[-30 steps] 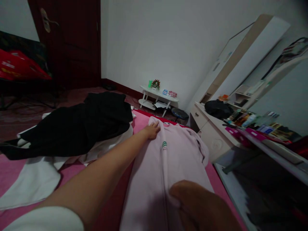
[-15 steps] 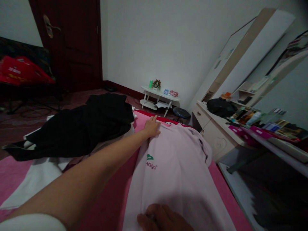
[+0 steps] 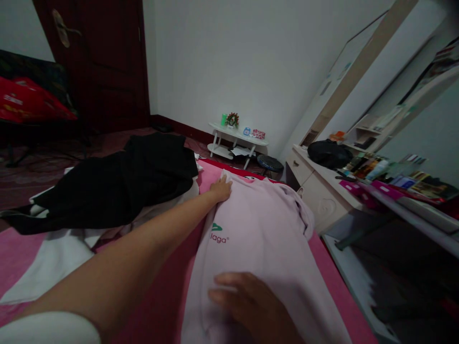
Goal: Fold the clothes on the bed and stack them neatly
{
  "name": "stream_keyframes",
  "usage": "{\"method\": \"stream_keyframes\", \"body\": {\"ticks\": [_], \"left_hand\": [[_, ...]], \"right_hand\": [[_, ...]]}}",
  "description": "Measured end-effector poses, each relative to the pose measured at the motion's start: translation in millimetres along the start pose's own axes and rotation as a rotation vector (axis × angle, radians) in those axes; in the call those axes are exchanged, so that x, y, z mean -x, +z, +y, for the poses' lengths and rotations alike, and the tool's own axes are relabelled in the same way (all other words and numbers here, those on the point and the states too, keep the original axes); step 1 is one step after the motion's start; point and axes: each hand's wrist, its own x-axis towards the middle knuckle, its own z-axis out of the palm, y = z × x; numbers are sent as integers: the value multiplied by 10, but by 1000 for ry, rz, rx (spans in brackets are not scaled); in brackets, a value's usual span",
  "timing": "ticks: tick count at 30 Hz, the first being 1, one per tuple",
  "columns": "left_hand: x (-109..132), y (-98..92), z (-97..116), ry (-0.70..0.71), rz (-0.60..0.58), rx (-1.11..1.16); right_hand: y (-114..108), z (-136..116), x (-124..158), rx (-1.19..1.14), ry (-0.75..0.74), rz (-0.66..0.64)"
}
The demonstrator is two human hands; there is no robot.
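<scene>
A pale pink shirt (image 3: pixel 258 229) lies lengthwise on the pink bed cover, its left side folded under so that part of the green and red printed logo is cut off. At the far end, my left hand (image 3: pixel 221 189) rests on the shirt's left shoulder edge, fingers stretched out over the cloth. Nearer to me, my right hand (image 3: pixel 256 303) hovers over the lower front of the shirt with thumb and fingers apart, slightly blurred. Left of my forearm, a black garment (image 3: pixel 125 186) lies on top of white clothing (image 3: pixel 53 272).
The pink bed cover (image 3: pixel 333 277) shows along the shirt's right side. A cluttered dressing table (image 3: pixel 319 191) stands to the right. Beyond the bed are a small white table (image 3: pixel 238 136) and a round stool (image 3: pixel 269 163). A red bag (image 3: pixel 32 102) sits far left.
My right hand has moved up and forward over the shirt, its fingers spreading. More of the logo's first letters are hidden at the fold. My left hand stays at the shoulder.
</scene>
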Motion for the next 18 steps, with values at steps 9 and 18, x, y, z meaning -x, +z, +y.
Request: {"method": "stream_keyframes", "body": {"ticks": [9, 18], "left_hand": [[466, 94, -39, 35, -87, 10], [1829, -134, -201, 339, -107, 25]], "right_hand": [[343, 165, 0, 389, -178, -78], [224, -89, 613, 438, -289, -10]]}}
